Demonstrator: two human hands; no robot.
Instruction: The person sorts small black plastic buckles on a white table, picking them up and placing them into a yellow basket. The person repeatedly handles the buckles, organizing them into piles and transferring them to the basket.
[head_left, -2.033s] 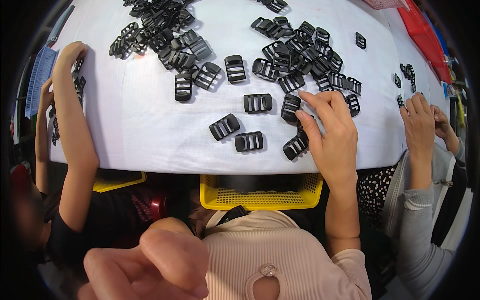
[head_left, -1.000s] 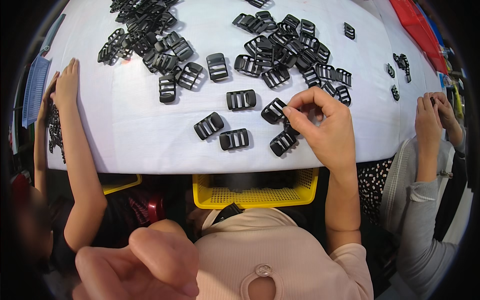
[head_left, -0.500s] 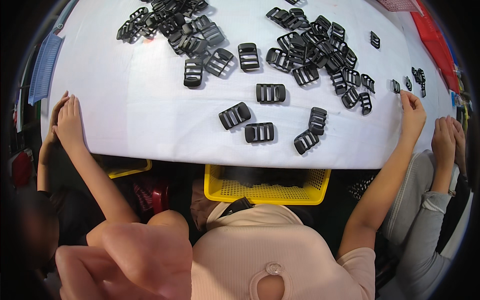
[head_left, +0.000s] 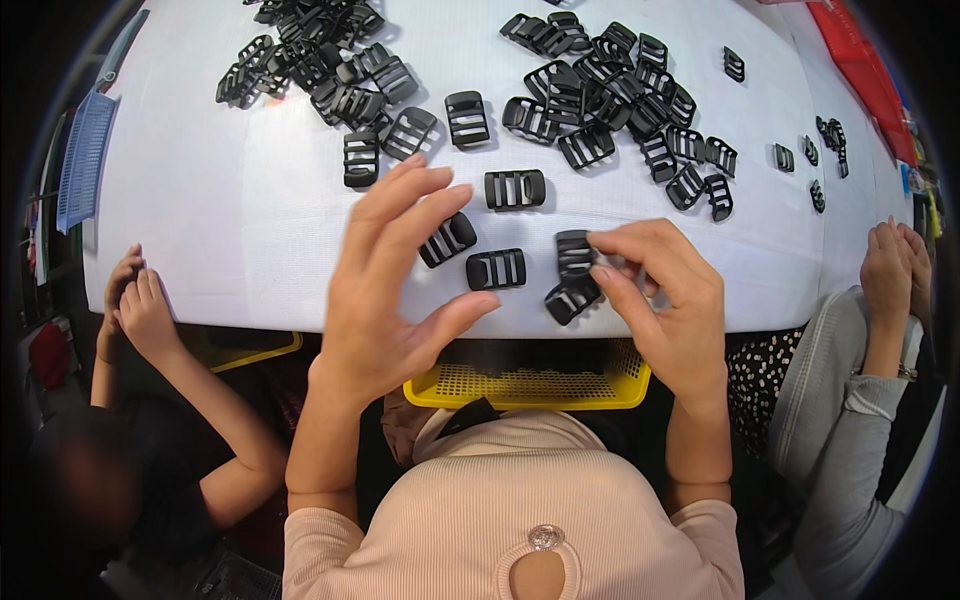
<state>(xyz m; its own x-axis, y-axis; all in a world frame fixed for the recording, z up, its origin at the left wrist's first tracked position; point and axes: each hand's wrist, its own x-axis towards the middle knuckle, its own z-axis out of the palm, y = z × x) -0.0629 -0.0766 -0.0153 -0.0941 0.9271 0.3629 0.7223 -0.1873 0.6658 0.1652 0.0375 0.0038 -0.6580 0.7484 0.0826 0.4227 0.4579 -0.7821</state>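
My left hand [head_left: 385, 280] hovers over the near part of the white table, fingers spread and thumb out, with nothing in it. Its fingers partly cover a black plastic strap buckle [head_left: 447, 240]. To the right, my right hand [head_left: 660, 290] pinches the edge of another black strap buckle [head_left: 574, 256] between thumb and index finger. A tilted buckle [head_left: 572, 300] lies against that one, at its near end. Between my hands rests a single buckle [head_left: 496, 269], and farther back lies one more [head_left: 515, 189].
Heaps of black buckles lie at the far left [head_left: 310, 60] and far middle [head_left: 610, 90]. Several stand apart at right [head_left: 818, 196]. A yellow basket [head_left: 525, 390] sits below the table edge. Co-workers' hands rest at left [head_left: 145, 305] and right [head_left: 890, 270].
My right hand has come from the table's right side to the near buckle pair, leaving a buckle at the right. My left hand has reached out over the table. The view has shifted slightly.
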